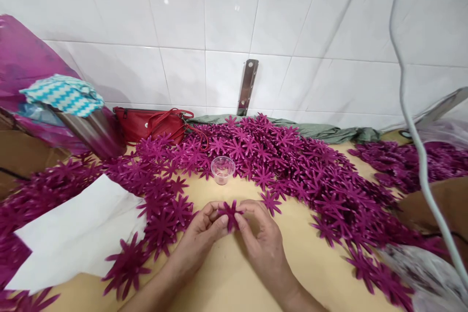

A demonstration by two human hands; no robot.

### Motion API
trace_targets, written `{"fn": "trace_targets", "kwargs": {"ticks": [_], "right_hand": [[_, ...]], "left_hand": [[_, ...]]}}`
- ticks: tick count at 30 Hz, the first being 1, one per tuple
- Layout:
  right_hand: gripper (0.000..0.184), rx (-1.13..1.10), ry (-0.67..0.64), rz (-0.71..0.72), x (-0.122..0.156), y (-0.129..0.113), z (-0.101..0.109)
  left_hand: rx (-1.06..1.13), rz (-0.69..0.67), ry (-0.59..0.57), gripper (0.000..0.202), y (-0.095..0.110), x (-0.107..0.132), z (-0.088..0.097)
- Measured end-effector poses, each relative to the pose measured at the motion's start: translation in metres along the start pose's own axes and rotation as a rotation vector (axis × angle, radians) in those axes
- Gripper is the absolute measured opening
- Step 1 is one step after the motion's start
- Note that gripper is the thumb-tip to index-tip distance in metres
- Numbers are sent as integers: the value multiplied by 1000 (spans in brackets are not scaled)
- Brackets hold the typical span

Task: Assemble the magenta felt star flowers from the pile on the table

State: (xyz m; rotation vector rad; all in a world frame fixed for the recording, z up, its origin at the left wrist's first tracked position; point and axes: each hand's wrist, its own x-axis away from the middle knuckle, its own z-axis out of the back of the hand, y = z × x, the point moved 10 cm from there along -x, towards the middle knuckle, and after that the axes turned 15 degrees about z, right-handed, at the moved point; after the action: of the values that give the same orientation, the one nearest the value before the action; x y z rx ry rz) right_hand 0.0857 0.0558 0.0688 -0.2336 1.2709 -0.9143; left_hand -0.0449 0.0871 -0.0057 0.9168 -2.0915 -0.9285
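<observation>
Between both hands, low over the tan tabletop (219, 278), is a small purple flower-shaped cutout (231, 214) with several narrow petals. My left hand (201, 234) pinches its left side between thumb and fingers. On the opposite side, my right hand (263, 234) grips it the same way. Just beyond my fingertips stands a small clear plastic cup (223, 170); what lies inside is hard to make out. A large heap of matching purple flower cutouts (252, 146) curves around the hands.
A white sheet (80, 234) lies over cutouts at left. Behind it are a metal tumbler (95, 131) topped with a blue-and-white cloth (64, 93) and a red purse (146, 124). A white cable (413, 126) hangs at right, near a clear plastic bag (427, 273).
</observation>
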Motion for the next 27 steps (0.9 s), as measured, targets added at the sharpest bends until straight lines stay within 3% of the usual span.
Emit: {"fn": "trace_targets", "kwargs": {"ticks": [5, 13, 16, 22, 27], "right_hand": [[15, -158, 42, -257, 9, 30, 0], [22, -331, 85, -379, 17, 47, -7], [17, -245, 67, -322, 14, 41, -3], [10, 160, 0, 69, -5, -10, 9], [9, 106, -104, 89, -5, -16, -2]], "left_hand": [[17, -1, 35, 25, 7, 2, 0], [14, -18, 75, 21, 5, 0, 9], [0, -31, 89, 20, 7, 1, 8], [-113, -102, 142, 25, 19, 5, 7], [-238, -171, 181, 27, 26, 11, 6]]}}
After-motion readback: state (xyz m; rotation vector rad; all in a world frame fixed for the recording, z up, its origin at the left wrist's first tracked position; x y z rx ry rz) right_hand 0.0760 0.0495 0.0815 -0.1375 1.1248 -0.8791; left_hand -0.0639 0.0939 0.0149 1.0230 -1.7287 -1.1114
